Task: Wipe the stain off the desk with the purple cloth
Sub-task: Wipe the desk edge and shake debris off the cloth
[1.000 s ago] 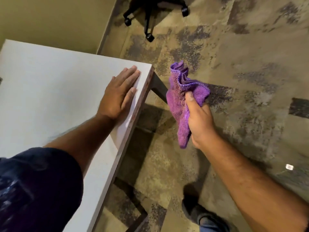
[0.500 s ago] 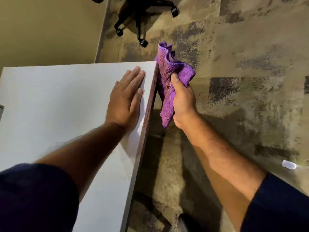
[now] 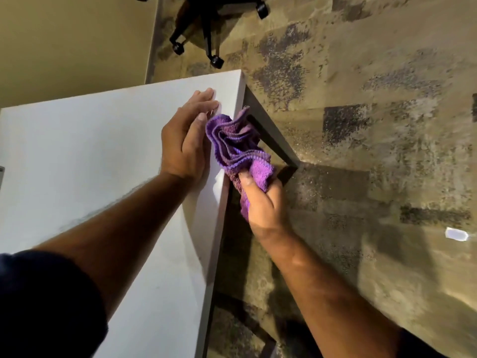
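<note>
The white desk fills the left half of the view, its right edge running down the middle. My left hand lies flat on the desk top near the far right corner, fingers together. My right hand grips the bunched purple cloth and holds it against the desk's right edge, right beside my left hand. The cloth covers that stretch of the edge, so no stain shows there.
A black office chair base with castors stands on the patterned carpet beyond the desk's far corner. A dark desk leg slants down under the corner. A small white scrap lies on the floor at right. A beige wall is at far left.
My right hand has carried the cloth from out over the floor to the desk's right edge, where it now presses beside my left hand. My left hand has stayed flat on the desk.
</note>
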